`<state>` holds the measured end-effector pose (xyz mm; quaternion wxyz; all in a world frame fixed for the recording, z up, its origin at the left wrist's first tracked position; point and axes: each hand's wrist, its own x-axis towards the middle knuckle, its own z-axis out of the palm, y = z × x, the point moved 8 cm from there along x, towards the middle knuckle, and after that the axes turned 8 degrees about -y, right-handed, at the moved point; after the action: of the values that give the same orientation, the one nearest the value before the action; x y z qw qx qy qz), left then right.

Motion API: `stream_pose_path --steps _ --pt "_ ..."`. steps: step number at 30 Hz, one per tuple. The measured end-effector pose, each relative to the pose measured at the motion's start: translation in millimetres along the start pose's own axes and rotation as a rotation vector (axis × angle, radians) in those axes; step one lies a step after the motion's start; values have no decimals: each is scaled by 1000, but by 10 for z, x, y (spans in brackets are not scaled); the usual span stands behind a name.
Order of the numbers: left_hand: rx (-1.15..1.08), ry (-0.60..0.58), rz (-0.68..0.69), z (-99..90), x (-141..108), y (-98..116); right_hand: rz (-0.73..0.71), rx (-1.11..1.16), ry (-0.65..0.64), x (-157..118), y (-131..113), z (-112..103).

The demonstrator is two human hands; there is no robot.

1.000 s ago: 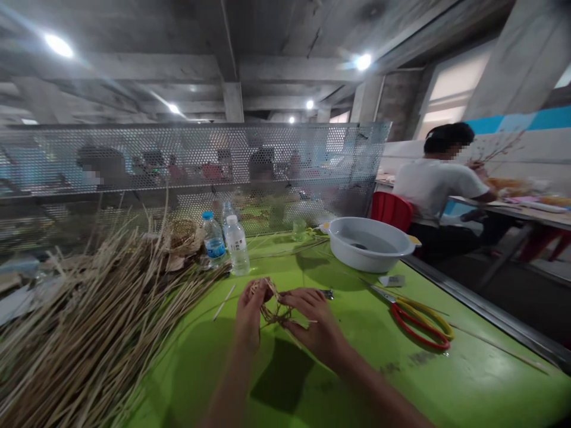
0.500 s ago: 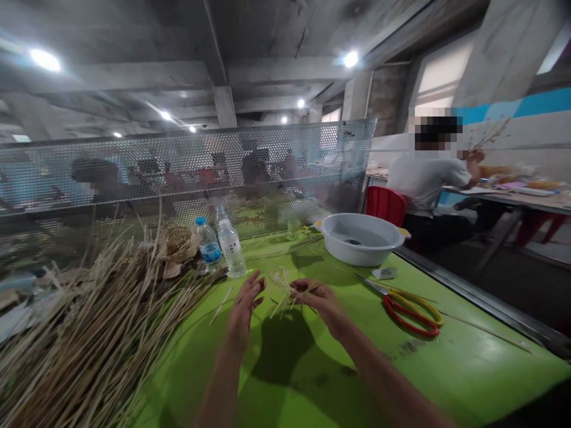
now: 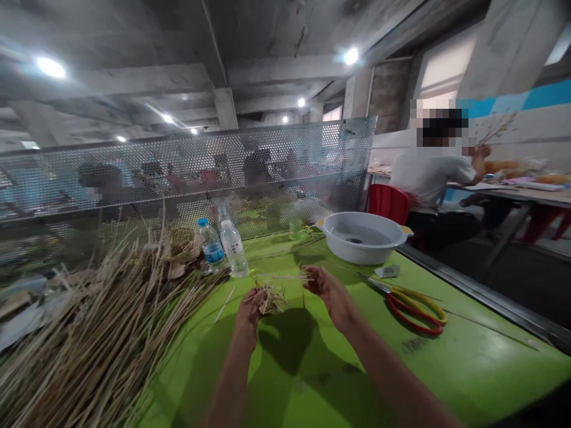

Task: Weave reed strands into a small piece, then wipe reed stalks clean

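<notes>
Presently the hands are apart: the left hand grips the weave over the surface, near the bottles; the right hand appears to pinch a strand. Advisable: light left grip, slow even pull, avoiding kinks and a misshapen weave.

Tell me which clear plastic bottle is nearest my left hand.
The white-capped clear plastic bottle; the blue-capped one stands farther left, the third behind.
</notes>
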<state>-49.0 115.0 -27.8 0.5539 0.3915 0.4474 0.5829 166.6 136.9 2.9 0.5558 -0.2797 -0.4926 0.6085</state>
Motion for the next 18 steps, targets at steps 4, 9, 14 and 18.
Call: stream_pose_path --steps 4,9,14,18 --pt "-6 -119 -47 192 -2 -108 154 -187 -101 5 294 125" --pt "61 -346 -46 503 -12 -213 112 -315 -146 66 476 214" --pt "90 -351 -15 594 -70 -162 72 -309 8 97 457 49" --pt "110 -330 -39 626 -138 -74 111 -212 67 42 378 18"
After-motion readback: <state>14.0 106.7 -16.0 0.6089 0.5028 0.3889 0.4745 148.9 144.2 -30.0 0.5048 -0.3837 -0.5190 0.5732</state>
